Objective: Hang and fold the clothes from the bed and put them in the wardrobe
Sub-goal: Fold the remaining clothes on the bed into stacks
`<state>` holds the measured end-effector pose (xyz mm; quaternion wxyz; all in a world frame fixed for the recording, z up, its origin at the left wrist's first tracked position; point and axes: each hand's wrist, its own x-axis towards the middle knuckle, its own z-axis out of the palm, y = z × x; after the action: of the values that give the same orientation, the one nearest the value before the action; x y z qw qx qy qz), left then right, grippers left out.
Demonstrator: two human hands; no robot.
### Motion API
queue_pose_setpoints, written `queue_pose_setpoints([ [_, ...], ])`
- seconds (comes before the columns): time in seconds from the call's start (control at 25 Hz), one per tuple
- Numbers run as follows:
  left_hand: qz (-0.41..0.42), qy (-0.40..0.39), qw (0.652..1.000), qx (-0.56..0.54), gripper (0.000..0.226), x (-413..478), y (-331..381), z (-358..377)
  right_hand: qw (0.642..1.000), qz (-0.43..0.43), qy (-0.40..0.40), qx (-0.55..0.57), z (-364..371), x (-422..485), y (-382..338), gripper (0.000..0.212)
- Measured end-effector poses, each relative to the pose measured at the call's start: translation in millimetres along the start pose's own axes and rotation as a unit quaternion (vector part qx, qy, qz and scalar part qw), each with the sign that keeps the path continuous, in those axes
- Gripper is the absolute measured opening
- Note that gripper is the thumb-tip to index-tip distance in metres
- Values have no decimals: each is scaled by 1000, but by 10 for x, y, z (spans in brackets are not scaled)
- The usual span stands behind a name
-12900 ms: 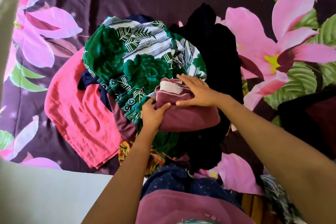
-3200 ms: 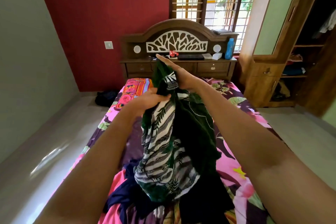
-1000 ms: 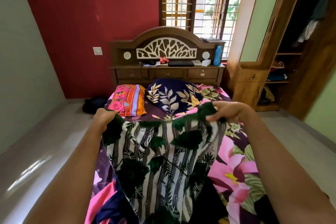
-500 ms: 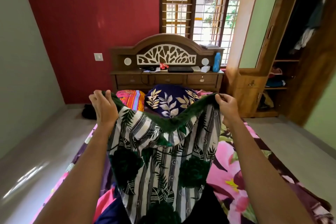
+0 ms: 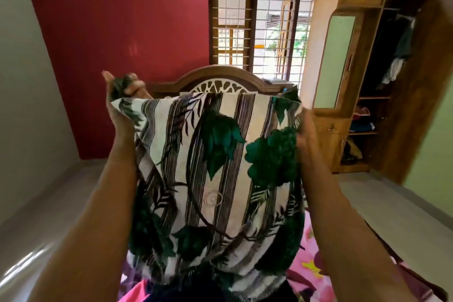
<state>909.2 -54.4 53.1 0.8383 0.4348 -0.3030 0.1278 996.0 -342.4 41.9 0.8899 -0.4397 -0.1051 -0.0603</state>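
Hanging spread btwn L hand point(image 5: 120, 105) & R hand point(image 5: 305, 130), green-print cloth point(image 5: 215, 167) is held up. L hand pinches top-left corner; R hand grips right edge, fingers hidden behind fabric.

— What does the bed point(image 5: 316, 274) show?
— Only its near right part, in a pink and purple flower print. A pink cloth point(image 5: 132, 294) and a dark cloth point(image 5: 176, 290) lie at its near edge.
— And the headboard point(image 5: 215, 73)?
— A flat stack point(image 5: 273, 79) lies on its ledge.
— The wardrobe point(image 5: 326, 127)?
— It stands open. One shelf carries a red cloth point(image 5: 362, 111), the next one down a teal cloth point(image 5: 361, 126).
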Motion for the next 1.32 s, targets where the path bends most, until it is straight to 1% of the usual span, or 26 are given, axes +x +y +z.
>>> queue_pose_setpoints([
  [0.04,-15,46,989,137,66,78,-213,176,988,71,-114,-73,103,17,-92,21],
  [0.08,-101,144,958,227,70,102,-303,498,961,105,-197,-166,164,76,-138,21],
  [0.12,-147,178,936,265,65,62,-453,798,934,102,-242,-242,257,85,-123,21],
  [0.2,-183,145,924,303,46,-15,-706,1110,880,43,-322,-346,417,-18,-66,19],
  [0.24,-200,144,916,317,43,-9,-783,1191,865,19,-347,-363,445,-81,-15,16],
  [0.32,-191,170,904,342,40,-33,-786,1123,876,12,-343,-338,284,-127,41,6],
  [0.36,-174,184,902,349,40,-51,-737,1033,883,-2,-340,-323,167,-152,12,14],
  [0.4,-156,193,904,349,40,-64,-690,960,875,-28,-350,-333,54,-159,-13,20],
  [0.44,-136,195,907,348,39,-57,-666,922,842,-69,-390,-366,-22,-199,-38,19],
  [0.52,-110,205,906,355,39,-14,-614,957,742,-139,-471,-457,-143,-289,-12,20],
  [0.56,-105,215,901,362,40,21,-593,953,733,-143,-476,-463,-163,-340,-37,24],
  [0.64,-104,237,895,363,39,58,-508,951,762,-131,-475,-419,-180,-414,-166,37],
  [0.68,-101,249,895,356,37,68,-467,958,748,-151,-489,-422,-170,-437,-213,39],
  [0.72,-95,253,896,352,35,73,-436,959,702,-171,-512,-465,-154,-434,-226,35],
  [0.76,-89,252,895,357,33,80,-416,956,649,-154,-528,-525,-128,-446,-229,25],
  [0.8,-86,251,892,366,32,78,-391,972,614,-121,-526,-576,-94,-473,-219,21],
  [0.84,-81,253,888,375,33,83,-377,982,602,-85,-512,-607,-72,-497,-196,35],
  [0.92,-74,271,881,379,39,79,-325,956,600,-35,-494,-628,-86,-556,-127,61],
  [1.0,-73,294,872,384,47,54,-236,912,564,-9,-525,-637,-137,-618,-162,64],
  [1.04,-71,304,864,396,48,26,-192,862,564,-2,-538,-626,-186,-605,-237,57],
  [1.08,-70,314,855,406,47,-19,-161,807,602,-8,-541,-587,-231,-578,-320,46],
  [1.16,-73,342,858,376,45,-118,-126,697,737,-35,-480,-474,-273,-511,-528,24],
  [1.2,-78,353,870,335,43,-164,-116,676,793,-32,-438,-423,-266,-483,-610,23],
  [1.24,-82,353,883,297,41,-203,-119,699,820,-25,-410,-399,-261,-460,-632,27],
  [1.28,-92,350,891,275,41,-233,-123,727,817,-29,-403,-411,-237,-472,-634,29],
  [1.32,-99,351,895,257,45,-250,-135,758,800,-44,-399,-446,-214,-479,-589,29],
])
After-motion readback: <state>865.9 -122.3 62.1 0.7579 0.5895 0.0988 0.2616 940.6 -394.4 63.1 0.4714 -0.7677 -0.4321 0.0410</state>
